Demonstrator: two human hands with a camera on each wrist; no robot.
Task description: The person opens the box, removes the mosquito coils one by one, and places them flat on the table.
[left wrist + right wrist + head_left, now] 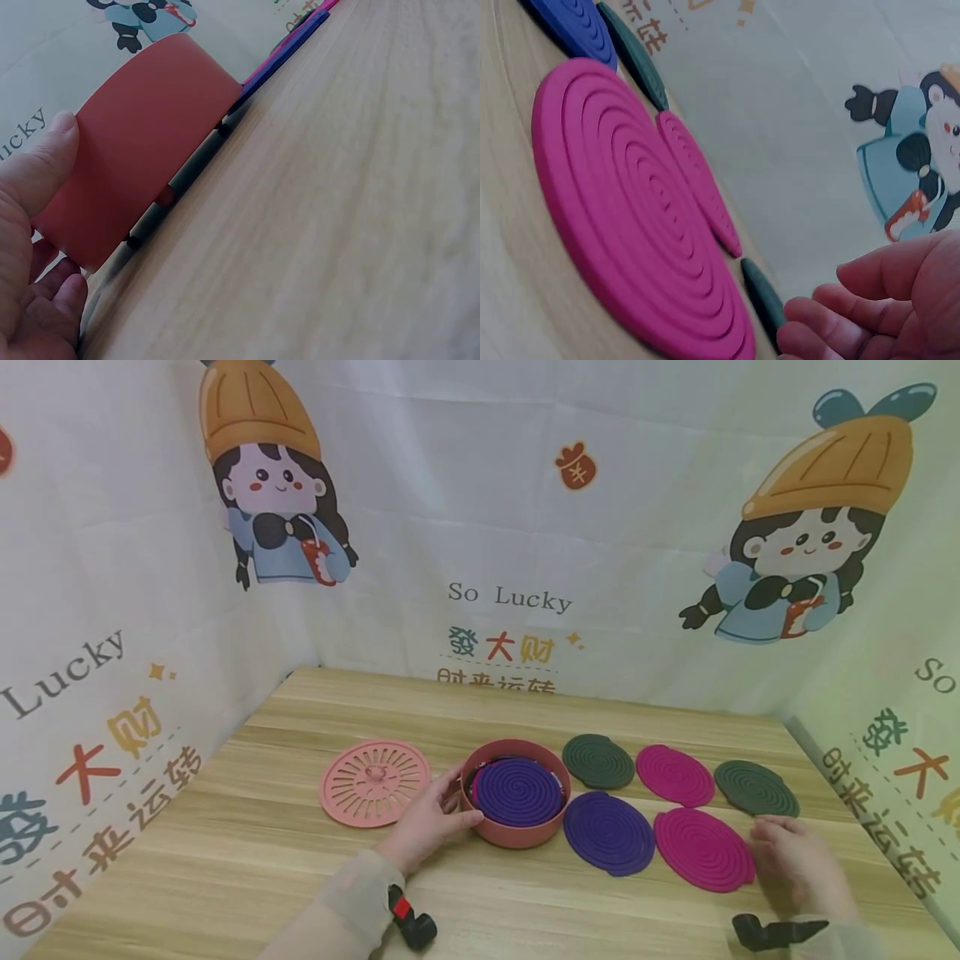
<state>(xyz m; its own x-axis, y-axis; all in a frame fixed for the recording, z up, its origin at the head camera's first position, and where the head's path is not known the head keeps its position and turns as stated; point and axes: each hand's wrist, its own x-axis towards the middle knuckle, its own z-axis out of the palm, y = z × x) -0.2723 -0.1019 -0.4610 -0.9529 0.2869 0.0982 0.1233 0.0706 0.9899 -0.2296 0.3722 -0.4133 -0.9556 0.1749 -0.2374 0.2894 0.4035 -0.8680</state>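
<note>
My left hand holds the side of a round pinkish-red mosquito coil holder, its thumb at the rim. In the left wrist view the thumb and fingers meet the holder's smooth wall. Inside lies a purple mosquito coil, with a bit of pink showing under its edge. My right hand hovers loosely curled, with nothing in it, beside a pink mosquito coil. A green mosquito coil lies just beyond the fingertips.
Left of the holder lies its slotted pink lid with a knob. To the right are a purple coil, a green coil and another pink coil, flat on the wooden table. A printed cloth encloses the back and sides.
</note>
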